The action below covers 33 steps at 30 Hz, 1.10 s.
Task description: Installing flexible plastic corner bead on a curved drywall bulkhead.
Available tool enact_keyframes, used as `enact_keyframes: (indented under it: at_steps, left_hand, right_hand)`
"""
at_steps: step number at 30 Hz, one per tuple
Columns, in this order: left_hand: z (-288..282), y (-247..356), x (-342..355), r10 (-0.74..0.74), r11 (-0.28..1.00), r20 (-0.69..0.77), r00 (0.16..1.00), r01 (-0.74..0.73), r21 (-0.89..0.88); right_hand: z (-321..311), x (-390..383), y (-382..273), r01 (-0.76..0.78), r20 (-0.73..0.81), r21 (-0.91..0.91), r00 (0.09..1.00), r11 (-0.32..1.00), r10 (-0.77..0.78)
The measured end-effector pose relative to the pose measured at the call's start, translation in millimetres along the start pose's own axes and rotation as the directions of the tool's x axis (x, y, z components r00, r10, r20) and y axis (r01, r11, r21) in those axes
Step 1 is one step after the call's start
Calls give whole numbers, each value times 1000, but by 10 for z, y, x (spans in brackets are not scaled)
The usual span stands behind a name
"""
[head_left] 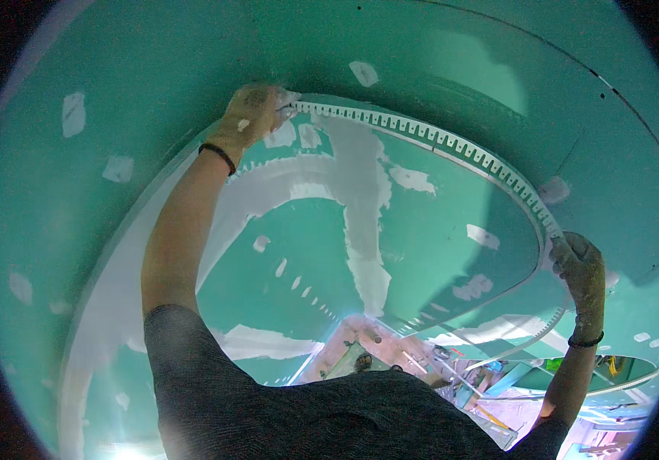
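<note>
Wore a dark sleeve and a thin band on the left arm. Pinched the strip between thumb and fingers of the right hand, low on the right of its arc; curled the left hand in at its upper left, with exact finger placement too hidden to tell. Lay, white and toothed, in a long bend between both hands, just along the curved edge. Looked light, thin and springy, probably plastic; seemed willing to follow a gentle curve yet apt to kink or snap at the slots. Appeared smooth enough to slide a little under dusty fingers. Seemed best held by the unslotted side, at two well-separated places, without crushing the teeth. Spread beyond in green board, smeared with pale filler in broad bands and small patches. Showed farther off, low in view, a pinkish floor, then, at lower right, an oval opening and jumbled clutter, too small to sort.
</note>
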<state>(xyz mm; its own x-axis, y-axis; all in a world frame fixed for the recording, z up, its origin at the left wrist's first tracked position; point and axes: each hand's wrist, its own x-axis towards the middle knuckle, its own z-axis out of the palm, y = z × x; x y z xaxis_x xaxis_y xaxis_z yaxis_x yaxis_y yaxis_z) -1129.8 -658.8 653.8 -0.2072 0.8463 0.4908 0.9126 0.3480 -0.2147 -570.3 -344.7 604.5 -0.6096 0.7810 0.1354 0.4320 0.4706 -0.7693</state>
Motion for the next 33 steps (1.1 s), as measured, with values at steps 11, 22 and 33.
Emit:
enact_keyframes:
  at_steps: [11,22,33]
  left_hand:
    - [117,-10,-145,57,950,-134,989,-12,311]
    - [-42,158,-192,102,949,-219,970,-30,313]
    - [-655,385,-217,88,975,4,996,-87,202]
  right_hand:
    - [58,-172,-114,75,-86,-68,993,995,-81]
    - [65,-346,-17,42,-70,-139,996,989,-52]
    - [-11,-485,164,20,-65,-51,998,999,-23]
